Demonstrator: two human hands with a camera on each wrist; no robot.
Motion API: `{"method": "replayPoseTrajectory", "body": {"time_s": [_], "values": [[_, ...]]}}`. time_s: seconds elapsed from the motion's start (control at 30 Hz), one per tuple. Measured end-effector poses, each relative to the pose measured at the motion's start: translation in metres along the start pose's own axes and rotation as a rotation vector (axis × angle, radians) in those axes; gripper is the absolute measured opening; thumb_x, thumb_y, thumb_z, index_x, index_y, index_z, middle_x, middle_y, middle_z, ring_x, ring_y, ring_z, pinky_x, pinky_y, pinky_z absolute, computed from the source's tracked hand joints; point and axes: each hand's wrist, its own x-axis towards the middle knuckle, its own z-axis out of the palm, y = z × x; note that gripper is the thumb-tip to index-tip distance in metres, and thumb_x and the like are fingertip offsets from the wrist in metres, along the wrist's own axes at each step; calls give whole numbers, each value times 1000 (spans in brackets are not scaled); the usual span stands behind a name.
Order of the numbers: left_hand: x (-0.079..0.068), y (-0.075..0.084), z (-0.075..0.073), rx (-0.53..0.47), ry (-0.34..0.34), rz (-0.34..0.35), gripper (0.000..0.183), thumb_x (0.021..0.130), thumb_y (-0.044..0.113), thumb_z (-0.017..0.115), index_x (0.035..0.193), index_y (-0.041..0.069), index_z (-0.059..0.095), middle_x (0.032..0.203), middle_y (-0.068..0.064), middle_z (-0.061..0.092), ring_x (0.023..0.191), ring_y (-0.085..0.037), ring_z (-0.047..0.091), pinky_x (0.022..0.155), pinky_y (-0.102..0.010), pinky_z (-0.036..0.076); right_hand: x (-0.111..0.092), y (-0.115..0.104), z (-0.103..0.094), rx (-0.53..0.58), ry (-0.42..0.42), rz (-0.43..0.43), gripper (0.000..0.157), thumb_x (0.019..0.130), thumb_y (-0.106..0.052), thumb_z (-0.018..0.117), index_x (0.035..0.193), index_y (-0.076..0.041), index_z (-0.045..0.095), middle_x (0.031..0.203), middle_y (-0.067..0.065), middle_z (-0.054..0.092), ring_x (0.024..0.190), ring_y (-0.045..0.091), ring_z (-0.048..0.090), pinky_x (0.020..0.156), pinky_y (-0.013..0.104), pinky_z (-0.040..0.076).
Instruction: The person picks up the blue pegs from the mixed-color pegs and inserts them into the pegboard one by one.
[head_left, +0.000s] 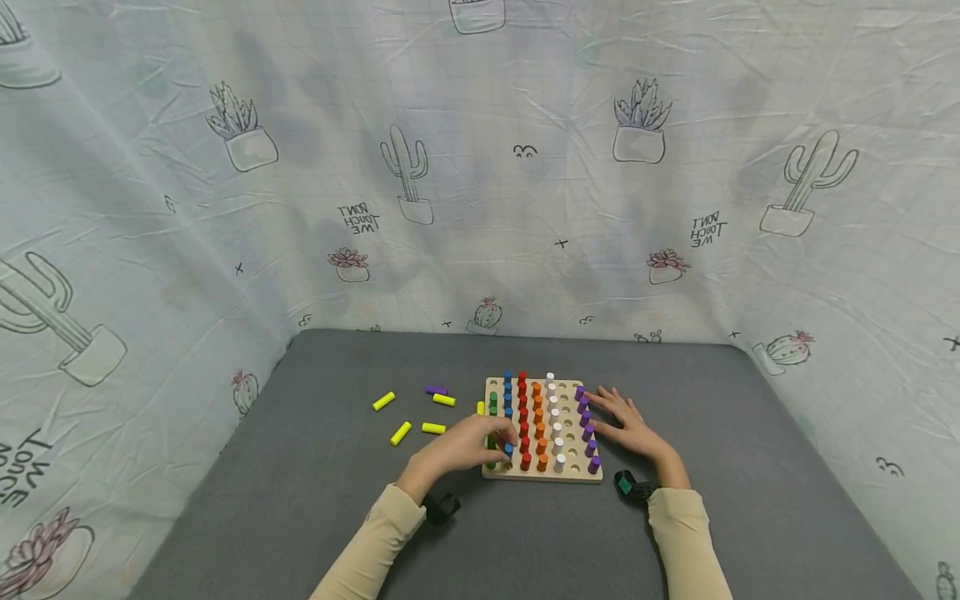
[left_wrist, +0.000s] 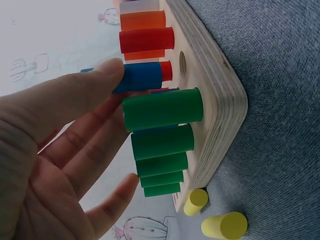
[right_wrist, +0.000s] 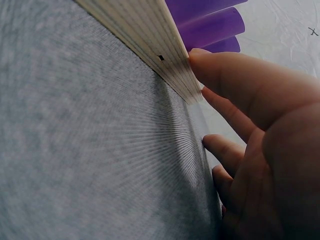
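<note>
Between thumb and fingers my left hand (head_left: pixel 465 442) pinches a blue peg (left_wrist: pixel 142 76) over the near-left part of a wooden pegboard (head_left: pixel 543 478). In the left wrist view the peg's free end points at the board, close to a bare hole (left_wrist: pixel 183 63). Green pegs (left_wrist: pixel 162 111) stand in the row beside it. On the other side, my right hand (head_left: pixel 633 429) lies with fingers spread, its thumb and fingertips right at the board's edge (right_wrist: pixel 161 57), next to the purple pegs (head_left: pixel 588 433).
Rows of red (head_left: pixel 524 431), orange (head_left: pixel 541 431) and white pegs (head_left: pixel 556 430) stand in the board. Several yellow pegs (head_left: pixel 401 433) and one purple peg (head_left: pixel 437 390) lie loose on the grey table (head_left: pixel 525 550), left of the board. A patterned cloth (head_left: pixel 480 192) hangs behind.
</note>
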Motion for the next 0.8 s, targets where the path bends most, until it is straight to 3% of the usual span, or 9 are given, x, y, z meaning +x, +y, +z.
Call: {"method": "replayPoseTrajectory", "body": {"time_s": [0.23,0.57,0.8], "values": [[0,1,2,19,-10,-4,17,83,15,70,99,14,64,93,12,62,88,-3,60,79,-25,52,-1,-2,-1,11,3,-4,58,91,-33,56,143,-15,37,151,23,18,139,46,1,108,61,-6],[1,-2,6,84,6,76,16,81,15,72,96,15,65,92,10,64,86,-3,60,80,-24,51,0,-1,-1,18,5,-12,58,91,-32,56,143,-13,37,150,24,18,139,46,1,108,61,-7],[0,-1,7,164,13,92,18,80,15,72,96,20,66,92,13,65,85,3,61,104,-41,33,1,-1,-1,18,0,-18,59,91,-31,56,143,-11,37,150,24,18,139,46,0,107,62,-6]]}}
